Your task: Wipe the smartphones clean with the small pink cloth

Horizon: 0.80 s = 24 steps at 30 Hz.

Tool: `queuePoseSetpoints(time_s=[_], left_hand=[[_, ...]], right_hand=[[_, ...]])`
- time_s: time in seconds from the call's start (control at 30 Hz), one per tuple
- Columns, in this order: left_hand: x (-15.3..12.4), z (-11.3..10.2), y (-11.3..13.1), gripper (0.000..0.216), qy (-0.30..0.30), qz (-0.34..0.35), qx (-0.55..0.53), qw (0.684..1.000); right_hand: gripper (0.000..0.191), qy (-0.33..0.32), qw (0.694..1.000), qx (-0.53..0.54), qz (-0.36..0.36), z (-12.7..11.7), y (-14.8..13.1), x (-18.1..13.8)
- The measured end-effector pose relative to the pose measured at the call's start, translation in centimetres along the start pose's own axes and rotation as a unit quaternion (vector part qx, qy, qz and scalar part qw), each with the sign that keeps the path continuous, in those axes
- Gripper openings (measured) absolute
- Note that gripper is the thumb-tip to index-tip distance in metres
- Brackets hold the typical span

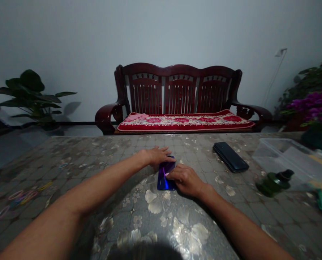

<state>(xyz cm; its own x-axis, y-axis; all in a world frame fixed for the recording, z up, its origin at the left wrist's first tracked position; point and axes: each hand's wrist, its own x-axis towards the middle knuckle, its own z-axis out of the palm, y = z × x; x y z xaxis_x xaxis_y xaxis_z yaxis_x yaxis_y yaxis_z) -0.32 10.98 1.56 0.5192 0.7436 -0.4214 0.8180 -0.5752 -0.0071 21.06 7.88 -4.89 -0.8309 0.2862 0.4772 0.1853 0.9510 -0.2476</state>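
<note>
A shiny blue-purple smartphone [163, 184] lies flat on the table in front of me. My left hand [158, 156] rests at its far end, fingers stretched and spread, the thumb side touching the phone. From the right, my right hand [186, 177] is closed, with curled fingers against the phone's right side and surface. A small pale spot shows at its fingertips, either a nail or something pinched; I cannot tell which. The right palm is hidden.
A dark wallet-like case [231, 157] lies to the right, near a green bottle [274, 183] with a black top and a clear plastic box [271, 151]. Coloured bands [25, 196] are scattered at left. Beyond the patterned table [95, 151] stands a wooden bench [179, 90].
</note>
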Motion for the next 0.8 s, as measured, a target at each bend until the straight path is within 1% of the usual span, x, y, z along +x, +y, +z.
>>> queuePoseSetpoints(time_s=[0.13, 0.27, 0.37, 0.47, 0.53, 0.6, 0.67, 0.8], left_hand=[[1.0, 0.3, -0.2, 0.085, 0.05, 0.018, -0.01, 0.999], [1.0, 0.6, -0.7, 0.083, 0.075, 0.022, -0.028, 0.997], [0.3, 0.7, -1.1, 0.081, 0.07, 0.013, -0.015, 0.997], [-0.9, 1.0, -1.6, 0.082, 0.045, -0.021, 0.002, 0.999], [-1.9, 1.5, -2.0, 0.081, 0.049, -0.047, 0.005, 0.998], [-2.9, 2.2, -2.2, 0.077, 0.077, -0.066, 0.004, 0.995], [-3.8, 3.0, -2.0, 0.07, 0.111, -0.075, -0.001, 0.991], [-5.1, 4.7, -0.7, 0.053, 0.182, -0.093, -0.035, 0.978]], right_hand=[[0.028, -0.011, 1.0, 0.001, 0.007, -0.1, -0.2, -0.3], [0.03, -0.004, 1.0, -0.015, 0.02, -0.1, 0.0, -0.4], [0.03, 0.01, 0.997, -0.047, 0.053, -0.1, 0.5, -0.4], [0.029, 0.032, 0.992, -0.059, 0.103, -0.3, 1.1, -0.5], [0.029, 0.047, 0.989, -0.055, 0.131, -0.4, 1.3, -0.5], [0.029, 0.061, 0.986, -0.052, 0.147, -0.5, 1.4, -0.5], [0.03, 0.069, 0.985, -0.053, 0.147, -0.5, 1.4, -0.5], [0.032, 0.061, 0.987, -0.056, 0.136, -0.3, 1.3, -0.6]])
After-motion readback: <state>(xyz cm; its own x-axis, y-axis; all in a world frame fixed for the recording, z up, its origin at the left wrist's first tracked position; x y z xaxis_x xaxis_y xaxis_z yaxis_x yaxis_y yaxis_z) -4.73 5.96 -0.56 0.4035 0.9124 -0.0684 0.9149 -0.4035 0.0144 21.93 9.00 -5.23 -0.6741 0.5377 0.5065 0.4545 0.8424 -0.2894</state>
